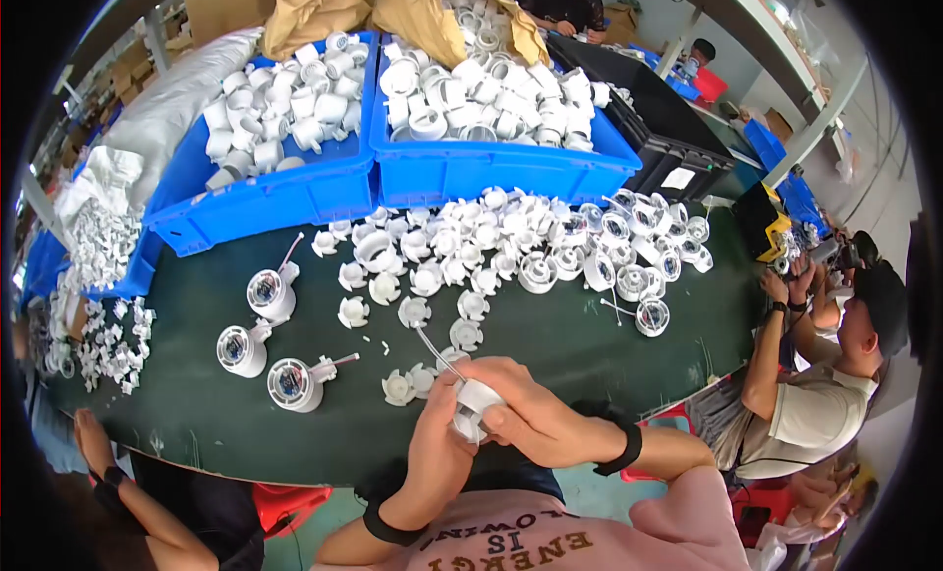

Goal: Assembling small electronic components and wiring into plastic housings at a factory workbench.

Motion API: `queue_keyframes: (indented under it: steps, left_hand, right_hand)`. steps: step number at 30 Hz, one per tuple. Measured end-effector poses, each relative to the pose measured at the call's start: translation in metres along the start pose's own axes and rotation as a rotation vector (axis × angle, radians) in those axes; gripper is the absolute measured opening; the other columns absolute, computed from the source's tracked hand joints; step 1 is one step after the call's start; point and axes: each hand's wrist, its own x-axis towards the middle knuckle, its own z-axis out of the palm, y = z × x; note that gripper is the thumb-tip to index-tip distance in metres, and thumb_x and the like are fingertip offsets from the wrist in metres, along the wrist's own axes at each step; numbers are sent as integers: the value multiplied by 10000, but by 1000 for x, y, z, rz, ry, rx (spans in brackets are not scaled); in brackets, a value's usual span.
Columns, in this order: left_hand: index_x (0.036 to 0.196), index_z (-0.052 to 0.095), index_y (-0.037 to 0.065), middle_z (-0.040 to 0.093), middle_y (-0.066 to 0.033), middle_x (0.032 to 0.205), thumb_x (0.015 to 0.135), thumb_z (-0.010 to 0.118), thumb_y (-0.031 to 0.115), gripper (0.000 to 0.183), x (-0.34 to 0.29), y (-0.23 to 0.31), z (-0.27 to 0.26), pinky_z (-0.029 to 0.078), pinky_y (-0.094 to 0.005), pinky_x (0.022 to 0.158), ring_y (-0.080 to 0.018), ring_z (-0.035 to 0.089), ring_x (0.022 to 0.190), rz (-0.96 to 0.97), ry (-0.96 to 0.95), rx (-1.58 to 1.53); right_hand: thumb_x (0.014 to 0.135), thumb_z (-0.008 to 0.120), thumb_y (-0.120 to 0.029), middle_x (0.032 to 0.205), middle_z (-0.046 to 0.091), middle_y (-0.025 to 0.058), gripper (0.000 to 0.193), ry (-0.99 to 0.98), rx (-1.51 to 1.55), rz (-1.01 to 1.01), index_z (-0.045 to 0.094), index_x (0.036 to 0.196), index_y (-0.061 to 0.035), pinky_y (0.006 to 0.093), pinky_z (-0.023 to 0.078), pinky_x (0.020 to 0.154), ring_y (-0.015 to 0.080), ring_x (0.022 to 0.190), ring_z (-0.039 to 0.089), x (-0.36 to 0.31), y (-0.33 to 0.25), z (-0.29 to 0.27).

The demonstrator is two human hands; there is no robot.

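Observation:
Both my hands are closed around a white plastic housing point(478, 397) near the table's front edge. My left hand point(439, 451) grips its left side, while my right hand point(530, 412) holds its right side with the fingers over the top. A thin pale wire point(430, 346) sticks up from the held part toward the far side. Just beyond my hands lie several white pronged plastic caps point(398, 386). Three round white units with wiring inside, among them one small fan-like unit point(295, 385), stand to the left. My fingers hide part of the housing.
Two blue bins point(270, 215) full of white cylindrical parts stand at the back. A heap of white caps point(442, 239) and round wired units point(651, 316) spreads before them. Small white pieces point(116, 345) lie far left. Other people sit at both sides; a black crate point(668, 139) is behind right.

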Motion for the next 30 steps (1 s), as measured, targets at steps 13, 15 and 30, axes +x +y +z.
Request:
queue_keyframes:
  steps: [13,15,30]
  left_hand:
    - [1261,449,20,553,-72,1054,826,570,22,452,-19,28,-34,469,-224,684,-114,563,842,123,-207,564]
    - [1278,478,28,547,-75,1049,786,593,4,506,-22,32,-33,464,-256,754,-146,556,891,94,-170,573]
    - [1100,518,26,546,-31,875,836,614,51,282,-4,61,-18,420,-245,694,-106,520,761,156,-327,780]
  right_hand:
    - [682,742,-394,1224,463,326,806,631,-738,223,436,1360,-85,420,416,987,435,1165,474,256,141,-210]
    - [662,727,-444,1250,467,274,832,420,-710,333,449,1344,-58,420,482,887,378,1162,491,276,146,-216]
    - [575,786,-369,1302,386,277,945,-3,-1020,383,403,1393,-90,435,442,975,435,1111,529,304,136,-194]
